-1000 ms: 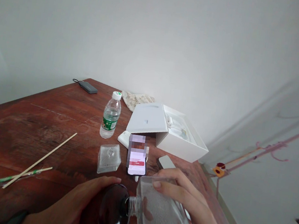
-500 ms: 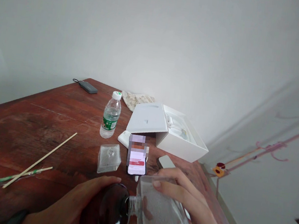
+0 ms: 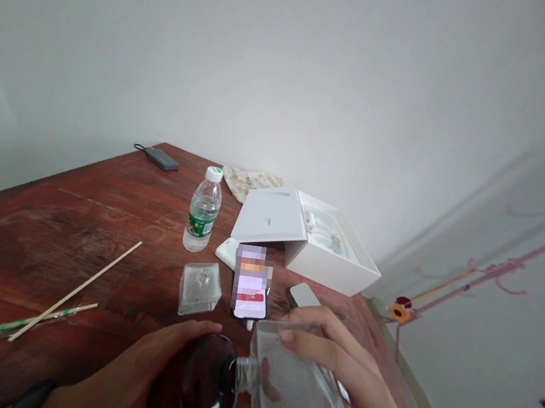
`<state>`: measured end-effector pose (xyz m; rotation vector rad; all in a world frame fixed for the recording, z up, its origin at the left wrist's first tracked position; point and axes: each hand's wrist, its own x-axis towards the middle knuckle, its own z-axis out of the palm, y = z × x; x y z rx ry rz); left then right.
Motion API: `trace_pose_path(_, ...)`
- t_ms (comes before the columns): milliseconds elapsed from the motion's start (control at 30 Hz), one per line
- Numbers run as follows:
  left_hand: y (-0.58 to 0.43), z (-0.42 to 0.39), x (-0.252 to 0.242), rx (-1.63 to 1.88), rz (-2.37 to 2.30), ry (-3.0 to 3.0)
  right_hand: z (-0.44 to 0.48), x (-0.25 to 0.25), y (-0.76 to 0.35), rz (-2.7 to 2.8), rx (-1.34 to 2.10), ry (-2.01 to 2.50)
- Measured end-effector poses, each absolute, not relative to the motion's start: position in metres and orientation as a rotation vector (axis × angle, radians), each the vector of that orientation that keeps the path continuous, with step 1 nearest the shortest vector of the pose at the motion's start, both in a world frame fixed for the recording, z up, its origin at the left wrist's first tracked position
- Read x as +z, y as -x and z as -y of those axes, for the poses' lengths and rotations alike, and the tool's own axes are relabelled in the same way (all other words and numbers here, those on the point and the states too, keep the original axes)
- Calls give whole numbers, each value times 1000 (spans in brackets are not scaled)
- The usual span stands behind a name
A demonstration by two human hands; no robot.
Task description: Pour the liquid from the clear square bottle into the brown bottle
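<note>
A clear square glass bottle (image 3: 297, 395) lies on its side in my right hand (image 3: 358, 389), whose fingers wrap over its top. A dark round cap (image 3: 205, 386) sits on the bottle's neck, and my left hand (image 3: 139, 377) grips that cap from the left. Both hands are low at the near edge of the wooden table (image 3: 48, 228). A second, smaller clear glass bottle (image 3: 200, 287) stands on the table just beyond my left hand.
A phone (image 3: 251, 283) with a lit screen lies beside the small bottle. Farther back stand a plastic water bottle (image 3: 203, 210) and an open white box (image 3: 308, 239). Thin sticks (image 3: 75, 290) lie at the left. A grey power bank (image 3: 160, 158) sits at the far corner.
</note>
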<state>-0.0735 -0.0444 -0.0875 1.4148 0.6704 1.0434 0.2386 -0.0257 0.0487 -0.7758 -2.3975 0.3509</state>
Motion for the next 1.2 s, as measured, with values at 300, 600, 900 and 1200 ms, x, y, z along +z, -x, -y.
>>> trace_pose_path(300, 73, 40, -74, 1019, -677, -1458, 33, 50, -236, 2387, 435, 829)
trace_pose_path(600, 73, 41, -84, 1030, -620, -1450, 35, 55, -233, 2372, 446, 823)
trace_pose_path(900, 76, 41, -96, 1003, -696, -1466, 33, 57, -235, 2404, 439, 795)
trace_pose_path(1200, 73, 40, -86, 986, -622, -1394, 35, 53, -238, 2405, 439, 827)
